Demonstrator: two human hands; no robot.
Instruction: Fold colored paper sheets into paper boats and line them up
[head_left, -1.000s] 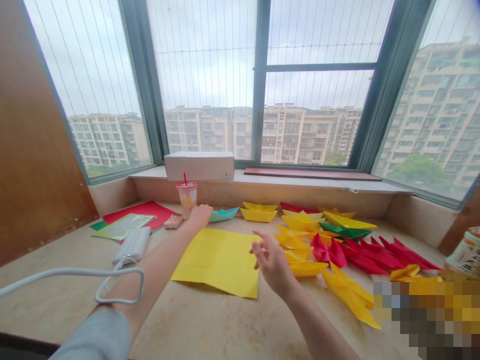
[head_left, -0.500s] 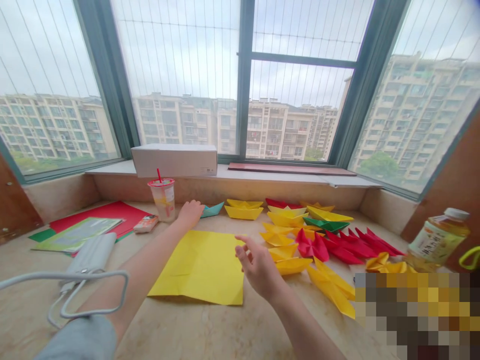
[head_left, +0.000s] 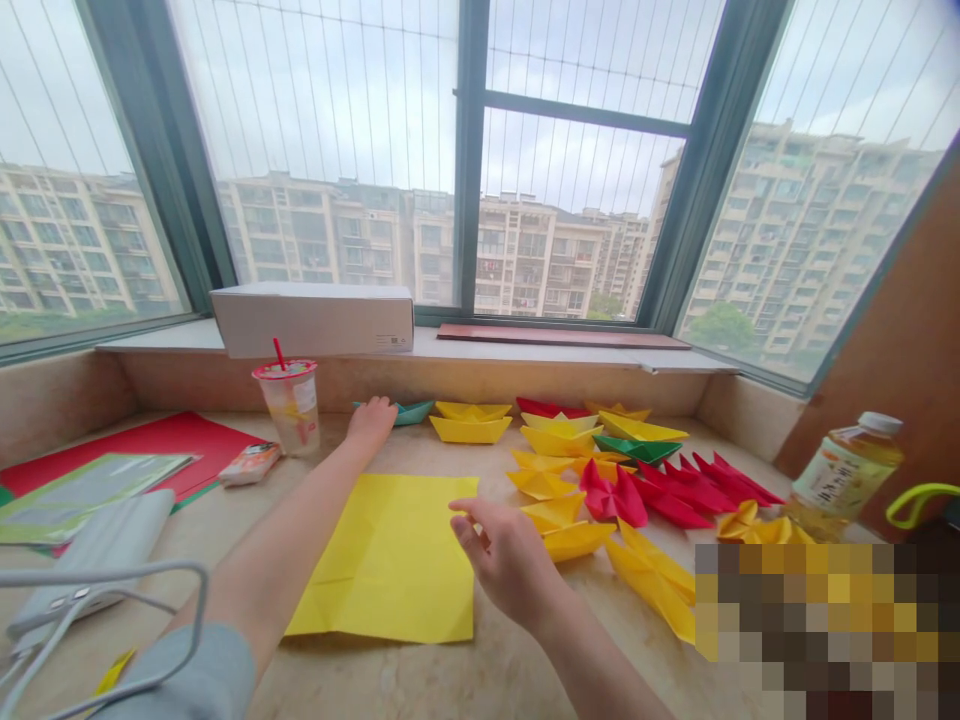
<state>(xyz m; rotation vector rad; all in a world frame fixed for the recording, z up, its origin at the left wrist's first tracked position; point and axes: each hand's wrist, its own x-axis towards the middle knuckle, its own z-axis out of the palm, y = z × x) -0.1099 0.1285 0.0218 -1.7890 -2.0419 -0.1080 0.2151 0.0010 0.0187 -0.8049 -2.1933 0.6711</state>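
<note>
A teal paper boat (head_left: 414, 412) stands at the back, left of a yellow paper boat (head_left: 470, 424). My left hand (head_left: 372, 422) reaches out to it, fingers closed over its left part; the fingertips are partly hidden. A yellow sheet of paper (head_left: 397, 560) lies flat in front of me, with faint creases. Over its right edge hovers my right hand (head_left: 510, 555), fingers loosely bent and apart, with nothing in them.
Rows of yellow, red and green paper boats (head_left: 637, 450) fill the right side, near a drink bottle (head_left: 844, 475). To the left are a plastic cup with a straw (head_left: 291, 410), a small packet (head_left: 251, 464), red paper (head_left: 202, 440) and a white power bank (head_left: 105, 560) with cable.
The view has shifted, so most things appear further left. The teal boat's left tip now shows beyond my left hand. My right hand remains over the sheet's right edge.
</note>
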